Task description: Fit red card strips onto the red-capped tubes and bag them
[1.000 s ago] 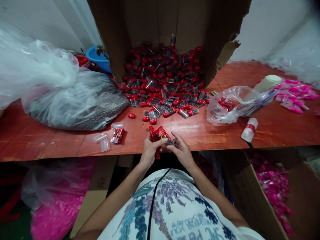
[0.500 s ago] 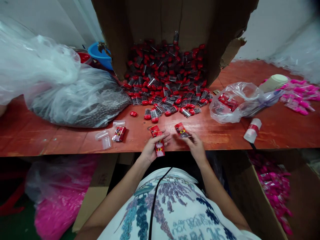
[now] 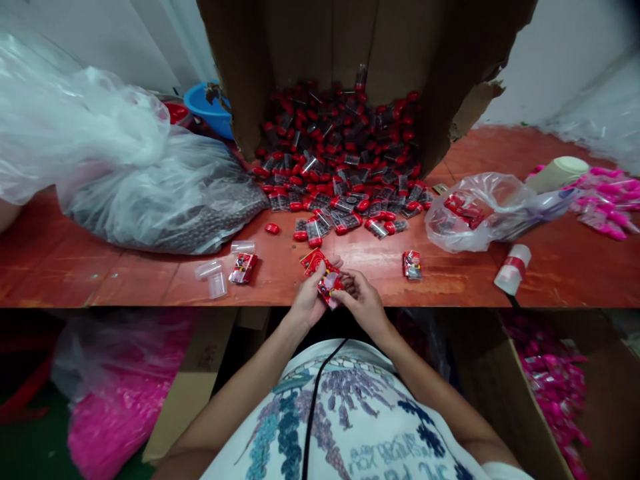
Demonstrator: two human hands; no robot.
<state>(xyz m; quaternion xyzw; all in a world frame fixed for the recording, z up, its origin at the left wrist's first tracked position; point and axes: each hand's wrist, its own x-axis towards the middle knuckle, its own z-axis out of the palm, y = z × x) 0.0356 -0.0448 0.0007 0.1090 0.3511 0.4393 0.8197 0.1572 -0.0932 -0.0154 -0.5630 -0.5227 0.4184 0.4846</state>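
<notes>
Close to the table's front edge, my left hand (image 3: 311, 299) holds several red printed cards (image 3: 315, 260), fanned a little over the palm. My right hand (image 3: 364, 298) meets it from the right, its thumb and fingers pinching the lower end of the same cards. A small red packet of cards (image 3: 413, 265) lies on the table to the right of my hands. Another red stack (image 3: 243, 268) lies to the left, beside a few clear plastic tubes (image 3: 217, 285). One loose red cap (image 3: 272, 229) is farther back.
Beyond my hands, a torn cardboard box (image 3: 320, 40) spills many clear containers with red caps (image 3: 345, 200) onto the red table (image 3: 150, 287). A large plastic bag of dark beads (image 3: 175, 193) sits left. At right are an open plastic bag (image 3: 445, 233) and a white roll (image 3: 513, 268).
My right hand has set the red packet down on the table to the right and come back left to the cards in my left hand. The view has shifted slightly.
</notes>
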